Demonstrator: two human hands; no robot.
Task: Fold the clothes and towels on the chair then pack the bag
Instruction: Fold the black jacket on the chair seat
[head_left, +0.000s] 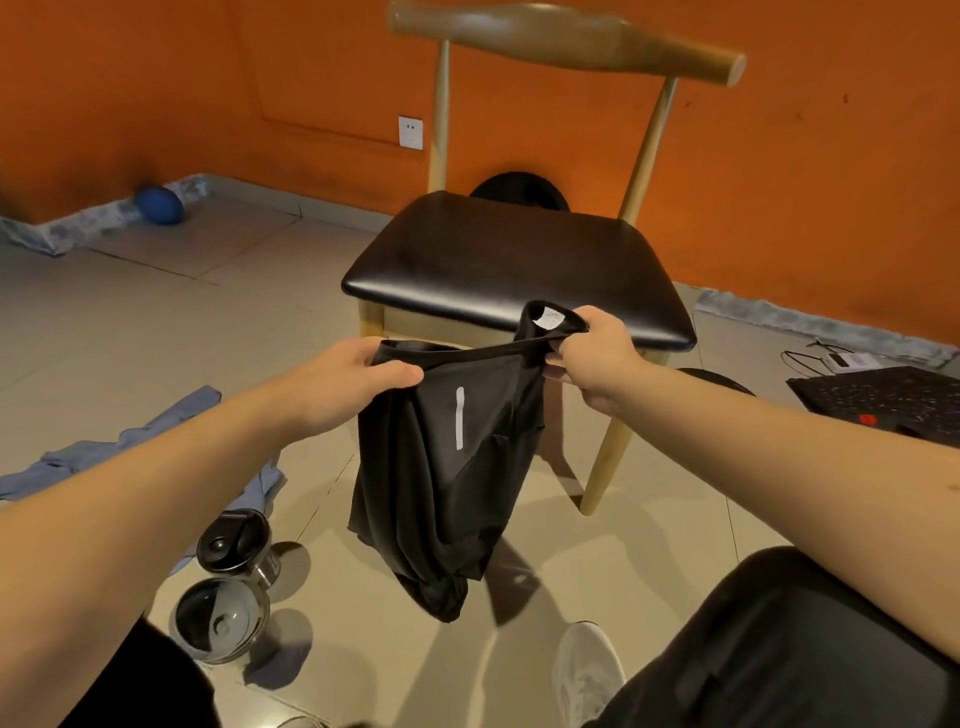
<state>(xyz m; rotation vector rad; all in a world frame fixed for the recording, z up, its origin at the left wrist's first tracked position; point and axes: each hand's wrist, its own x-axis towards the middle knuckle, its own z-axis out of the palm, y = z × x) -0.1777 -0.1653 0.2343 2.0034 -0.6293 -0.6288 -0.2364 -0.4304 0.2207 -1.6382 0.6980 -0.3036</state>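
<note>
In front of the chair (519, 265), near its front edge: black shorts (447, 467) held up by the waistband, hanging free above the floor (156, 322), not touching the seat. Left hand (358, 384) clenched on the left end of the waistband, thumb on top. Right hand (597, 353) pinching the right end, where the band bunches and a white label shows. Each grip closed on cloth, neither released.

Seat bare and glossy. Blue garment (156, 447) crumpled on the floor at left, still unfolded by the look of it. 2 lidded cups (228, 571) standing on the floor just below and left of the hanging hem. Laptop (883, 400) on the floor at right, well apart. No bag clearly in view; dark shape behind the chair too hidden to name.

Likely trouble from here:
- Hem twisted and bunched at the bottom; folding without a shake-out probably leaves a lumpy, crooked fold.
- Right grip on gathered band only; a slip there would drop one side and drag it across the floor.
- Slick seat may let thin cloth slide off the near edge once laid down.
- Swinging hem could brush the cups and tip 1 over.
- Blue garment easy to step on while shifting feet.
</note>
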